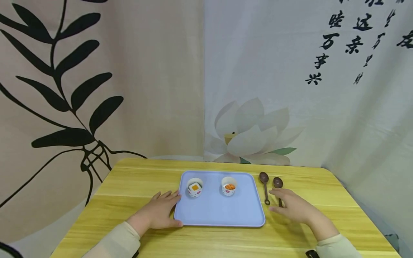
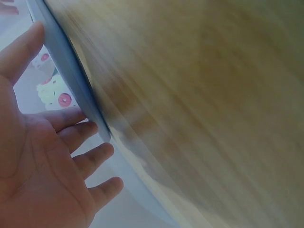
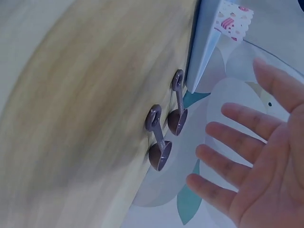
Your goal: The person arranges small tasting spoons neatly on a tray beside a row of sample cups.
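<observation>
My left hand [image 1: 160, 212] lies at the left side of a light blue tray [image 1: 219, 215], its fingers spread along the edge and its thumb by the near corner. In the left wrist view the fingers of this hand [image 2: 42, 161] look nearly straight beside the tray rim [image 2: 71, 71]. Two brown measuring spoons, a left one [image 1: 264, 177] and a right one [image 1: 278, 182], lie right of the tray. Over the right spoon's handle hovers my right hand [image 1: 293, 206]. The right wrist view shows this hand [image 3: 268, 161] with fingers extended, apart from both spoons [image 3: 160, 154].
On the tray stand two small patterned paper cups. The left cup [image 1: 195, 193] holds a white piece with a yellow-orange square; the right cup [image 1: 228, 192] holds orange bits. A wood-grain table [image 1: 155, 179] bears everything. Printed curtains [image 1: 161, 89] hang behind it.
</observation>
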Demonstrator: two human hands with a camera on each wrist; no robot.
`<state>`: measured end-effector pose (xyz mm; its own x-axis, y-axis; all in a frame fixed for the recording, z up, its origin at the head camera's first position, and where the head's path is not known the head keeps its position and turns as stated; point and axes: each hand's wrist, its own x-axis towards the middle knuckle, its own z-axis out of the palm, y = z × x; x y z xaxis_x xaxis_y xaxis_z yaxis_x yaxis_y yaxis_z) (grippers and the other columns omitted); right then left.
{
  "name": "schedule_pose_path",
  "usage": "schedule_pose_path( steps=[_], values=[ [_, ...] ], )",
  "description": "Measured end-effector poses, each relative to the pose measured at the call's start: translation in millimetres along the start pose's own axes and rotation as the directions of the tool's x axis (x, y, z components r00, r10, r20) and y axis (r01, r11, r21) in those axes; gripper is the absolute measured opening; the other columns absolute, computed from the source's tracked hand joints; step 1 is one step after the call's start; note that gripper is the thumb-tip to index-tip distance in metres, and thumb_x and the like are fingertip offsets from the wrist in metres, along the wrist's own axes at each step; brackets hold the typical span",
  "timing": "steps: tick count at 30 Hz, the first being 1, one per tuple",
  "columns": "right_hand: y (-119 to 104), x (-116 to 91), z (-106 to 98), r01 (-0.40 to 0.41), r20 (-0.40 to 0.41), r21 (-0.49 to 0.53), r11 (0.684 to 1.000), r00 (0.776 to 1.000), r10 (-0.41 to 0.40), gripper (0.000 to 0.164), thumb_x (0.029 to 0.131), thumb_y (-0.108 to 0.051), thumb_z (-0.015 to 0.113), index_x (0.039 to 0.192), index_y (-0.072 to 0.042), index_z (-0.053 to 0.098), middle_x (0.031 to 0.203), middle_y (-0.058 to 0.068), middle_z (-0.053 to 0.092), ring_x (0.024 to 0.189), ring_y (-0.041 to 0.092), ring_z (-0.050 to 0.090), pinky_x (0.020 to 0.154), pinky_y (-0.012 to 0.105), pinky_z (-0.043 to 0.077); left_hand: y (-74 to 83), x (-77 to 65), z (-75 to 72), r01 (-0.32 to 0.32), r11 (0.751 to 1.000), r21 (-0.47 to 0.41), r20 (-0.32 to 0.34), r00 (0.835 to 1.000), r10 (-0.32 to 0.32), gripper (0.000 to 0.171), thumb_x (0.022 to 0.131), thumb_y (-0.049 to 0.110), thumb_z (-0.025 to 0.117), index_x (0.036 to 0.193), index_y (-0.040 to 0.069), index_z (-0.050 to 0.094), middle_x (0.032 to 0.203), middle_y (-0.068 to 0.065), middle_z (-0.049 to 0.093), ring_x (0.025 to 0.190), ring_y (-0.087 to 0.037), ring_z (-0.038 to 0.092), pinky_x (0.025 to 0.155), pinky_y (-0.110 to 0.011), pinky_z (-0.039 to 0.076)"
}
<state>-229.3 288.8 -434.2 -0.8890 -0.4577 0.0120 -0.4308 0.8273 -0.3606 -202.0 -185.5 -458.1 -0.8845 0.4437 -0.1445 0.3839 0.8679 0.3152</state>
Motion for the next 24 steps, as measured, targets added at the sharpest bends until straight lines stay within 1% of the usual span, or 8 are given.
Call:
schedule_pose_path(
  steps=[5, 9, 12, 17, 21, 24],
  values=[
    [3, 4, 0, -0.003, -0.076, 0.007, 1.000, 0.997, 0.004, 0.054, 0.096, -0.033, 0.069, 0.134, 0.004, 0.059, 0.136, 0.025, 0.057, 0.126, 0.047, 0.052, 0.104, 0.062, 0.041, 0.6, -0.4, 0.3, 0.004, 1.000, -0.002, 0.001, 1.000, -0.004, 0.103, 0.079, 0.072, 0.066, 0.151, 0.002, 0.042, 0.159, -0.014, 0.036, 0.145, -0.043, 0.030, 0.116, -0.065, 0.018],
    [7, 6, 3, -0.058, -0.132, 0.034, 0.998, 0.989, 0.061, 0.051, 0.097, -0.031, 0.068, 0.133, 0.003, 0.059, 0.132, 0.021, 0.062, 0.118, 0.043, 0.059, 0.098, 0.059, 0.047, 0.8, 0.4, 0.7, 0.009, 1.000, -0.007, 0.006, 1.000, -0.009, 0.102, 0.080, 0.071, 0.067, 0.151, 0.002, 0.042, 0.159, -0.013, 0.036, 0.146, -0.042, 0.030, 0.116, -0.064, 0.018],
    [11, 7, 5, -0.107, -0.162, 0.082, 0.991, 0.980, 0.120, 0.048, 0.097, -0.030, 0.067, 0.132, 0.002, 0.061, 0.129, 0.021, 0.063, 0.112, 0.041, 0.062, 0.092, 0.056, 0.052, 0.9, 0.9, 1.0, 0.007, 1.000, -0.007, 0.004, 1.000, -0.007, 0.102, 0.080, 0.071, 0.067, 0.151, 0.003, 0.042, 0.159, -0.013, 0.036, 0.146, -0.042, 0.030, 0.116, -0.064, 0.018],
    [18, 7, 7, -0.168, -0.191, 0.153, 0.974, 0.962, 0.196, 0.044, 0.098, -0.029, 0.067, 0.128, 0.003, 0.064, 0.126, 0.024, 0.064, 0.103, 0.037, 0.066, 0.083, 0.051, 0.056, 0.3, 0.9, 1.7, 0.001, 1.000, 0.003, 0.000, 1.000, -0.001, 0.103, 0.079, 0.072, 0.067, 0.151, 0.003, 0.042, 0.159, -0.014, 0.036, 0.145, -0.042, 0.030, 0.116, -0.064, 0.018],
    [23, 8, 7, -0.211, -0.200, 0.182, 0.960, 0.948, 0.246, 0.042, 0.098, -0.029, 0.065, 0.124, 0.004, 0.065, 0.123, 0.024, 0.066, 0.099, 0.035, 0.068, 0.080, 0.049, 0.056, -0.7, 1.1, 2.4, 0.001, 1.000, 0.005, -0.003, 1.000, -0.001, 0.103, 0.079, 0.072, 0.067, 0.151, 0.002, 0.043, 0.159, -0.014, 0.036, 0.145, -0.042, 0.030, 0.116, -0.065, 0.018],
    [27, 9, 7, -0.242, -0.196, 0.201, 0.949, 0.940, 0.281, 0.039, 0.099, -0.027, 0.065, 0.123, 0.004, 0.066, 0.119, 0.022, 0.067, 0.096, 0.034, 0.068, 0.078, 0.047, 0.057, -1.5, 1.6, 3.3, 0.003, 1.000, 0.012, -0.003, 1.000, -0.003, 0.104, 0.079, 0.073, 0.066, 0.151, 0.003, 0.043, 0.159, -0.013, 0.036, 0.145, -0.042, 0.030, 0.116, -0.065, 0.018]
  ],
)
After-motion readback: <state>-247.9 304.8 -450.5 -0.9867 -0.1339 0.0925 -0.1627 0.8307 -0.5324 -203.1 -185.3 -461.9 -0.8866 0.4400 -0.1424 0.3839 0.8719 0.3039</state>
